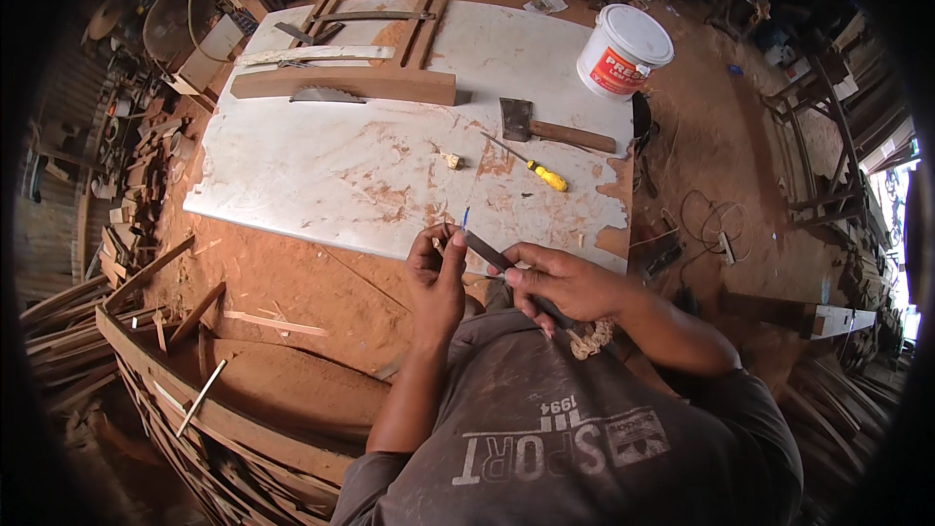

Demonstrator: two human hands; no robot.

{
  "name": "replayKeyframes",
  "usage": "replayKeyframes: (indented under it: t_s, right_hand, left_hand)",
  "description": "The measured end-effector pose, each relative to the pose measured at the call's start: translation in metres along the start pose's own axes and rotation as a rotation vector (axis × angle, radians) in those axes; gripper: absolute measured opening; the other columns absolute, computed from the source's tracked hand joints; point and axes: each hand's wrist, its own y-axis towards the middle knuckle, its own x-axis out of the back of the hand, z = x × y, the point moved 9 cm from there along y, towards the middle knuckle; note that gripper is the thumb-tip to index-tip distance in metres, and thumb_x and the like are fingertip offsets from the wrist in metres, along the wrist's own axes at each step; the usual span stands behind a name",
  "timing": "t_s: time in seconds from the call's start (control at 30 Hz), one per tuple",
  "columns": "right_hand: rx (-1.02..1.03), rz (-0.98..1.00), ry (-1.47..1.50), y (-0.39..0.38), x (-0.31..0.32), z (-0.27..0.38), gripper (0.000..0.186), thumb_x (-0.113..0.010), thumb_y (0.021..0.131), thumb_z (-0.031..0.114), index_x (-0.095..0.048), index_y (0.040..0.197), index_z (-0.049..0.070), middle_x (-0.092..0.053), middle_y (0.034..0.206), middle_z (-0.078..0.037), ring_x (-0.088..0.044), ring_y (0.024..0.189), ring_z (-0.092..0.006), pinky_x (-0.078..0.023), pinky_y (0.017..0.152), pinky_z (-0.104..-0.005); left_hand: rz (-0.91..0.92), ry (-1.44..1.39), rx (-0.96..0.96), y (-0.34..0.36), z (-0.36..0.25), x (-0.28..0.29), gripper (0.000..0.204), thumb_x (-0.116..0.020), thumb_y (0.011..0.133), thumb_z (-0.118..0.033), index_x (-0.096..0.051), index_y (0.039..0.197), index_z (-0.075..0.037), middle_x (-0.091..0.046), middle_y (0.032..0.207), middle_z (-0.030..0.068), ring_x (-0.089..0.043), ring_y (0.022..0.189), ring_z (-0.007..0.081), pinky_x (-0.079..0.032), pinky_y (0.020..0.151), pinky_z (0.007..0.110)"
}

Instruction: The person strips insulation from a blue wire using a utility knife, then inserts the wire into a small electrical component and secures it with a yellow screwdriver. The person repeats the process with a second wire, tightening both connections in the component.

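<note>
My left hand (435, 268) pinches the upper end of a dark grey bar (492, 253), where a thin blue piece (466, 216) sticks up. My right hand (565, 292) is closed round the lower part of this bar; a frayed tan bundle (590, 339) shows under that hand, its connection unclear. Beyond my hands, on the worn white table (321, 166), lie a yellow-handled screwdriver (546, 174), a wood-handled hatchet (570, 134) and a small pale lump (452, 162).
A lidded white bucket (614, 49) stands at the table's back right. Wooden frame pieces (360, 83) and a circular saw blade (321, 95) occupy the back left. Curved timber (224, 409) and offcuts (136, 224) are piled at left. A cable (711, 229) lies on the floor at right.
</note>
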Motion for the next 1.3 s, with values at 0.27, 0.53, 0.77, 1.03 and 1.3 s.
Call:
replayKeyframes:
  t_s: [0.27,0.53,0.77,1.03,1.3]
  right_hand:
    - [0.038,-0.043,0.024,-0.005,0.003,0.002,0.036,-0.043,0.111,0.032,-0.052,0.132,0.004,-0.056,0.073,-0.003,-0.057,0.051,-0.0094,-0.052,0.050,-0.0251]
    - [0.057,-0.243,0.087,0.001,0.018,0.006,0.032,-0.045,0.110,0.032,-0.054,0.127,0.006,-0.054,0.072,-0.001,-0.050,0.047,-0.0069,-0.047,0.045,-0.0241]
    - [0.115,-0.554,0.015,0.013,0.106,0.003,0.030,-0.055,0.105,0.028,-0.055,0.125,0.005,-0.058,0.076,-0.004,-0.055,0.053,-0.0103,-0.049,0.049,-0.0291]
    - [0.166,-0.586,-1.181,0.060,0.133,-0.095,0.034,-0.064,0.093,0.016,-0.063,0.125,0.006,-0.069,0.109,-0.018,-0.067,0.102,-0.0368,-0.053,0.087,-0.0482]
    - [0.705,-0.671,-0.786,0.025,0.076,0.013,0.032,-0.069,0.094,0.021,-0.064,0.122,0.007,-0.066,0.104,-0.015,-0.066,0.102,-0.0356,-0.055,0.085,-0.0442]
  left_hand:
    - [0.024,0.193,-0.138,-0.003,-0.018,-0.012,0.009,-0.064,0.100,-0.005,-0.064,0.106,0.001,-0.062,0.094,0.0010,-0.053,0.086,0.0062,-0.044,0.077,0.022]
    - [0.015,0.440,-0.259,-0.010,-0.027,-0.017,0.009,-0.065,0.099,-0.003,-0.065,0.106,0.002,-0.062,0.090,0.0008,-0.055,0.080,0.0063,-0.045,0.070,0.023]
    - [-0.029,0.275,0.050,-0.014,0.002,-0.013,0.010,-0.066,0.099,-0.010,-0.067,0.098,0.000,-0.057,0.080,-0.0045,-0.047,0.072,0.0030,-0.037,0.063,0.021]
    - [-0.039,0.201,0.267,-0.009,0.025,0.002,0.020,-0.066,0.099,-0.021,-0.064,0.102,-0.002,-0.047,0.068,-0.0072,-0.038,0.057,0.0030,-0.029,0.051,0.022]
    - [-0.036,-0.126,0.374,-0.014,0.035,-0.002,0.014,-0.066,0.101,-0.021,-0.062,0.097,-0.007,-0.049,0.070,-0.0076,-0.037,0.056,0.0021,-0.029,0.051,0.021]
